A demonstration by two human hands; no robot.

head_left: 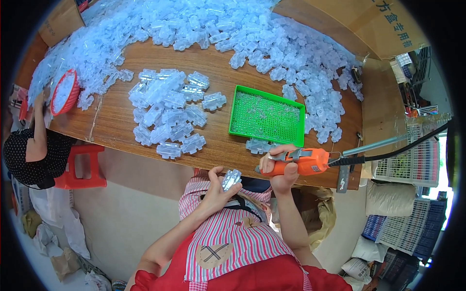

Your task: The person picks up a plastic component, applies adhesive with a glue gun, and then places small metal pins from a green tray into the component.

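Huge heap of clear plastic parts (233,29) covers the far side of the wooden counter (116,121), with a smaller sorted bunch (167,114) near the green tray of tiny screws (267,116), so I'd guess most of the pile is still left to go. Left hand (221,189) pinches one clear plastic piece (231,179) just off the counter edge, right hand (281,169) is wrapped tight round an orange electric screwdriver (298,162). Another person (34,150) sits at the left end by a red basket (65,92); crates stacked on the right.

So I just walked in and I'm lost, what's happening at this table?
A person holds a clear plastic part in the left hand and an orange power screwdriver in the right hand, at the edge of a wooden table. A green tray and heaps of similar clear parts lie on it.
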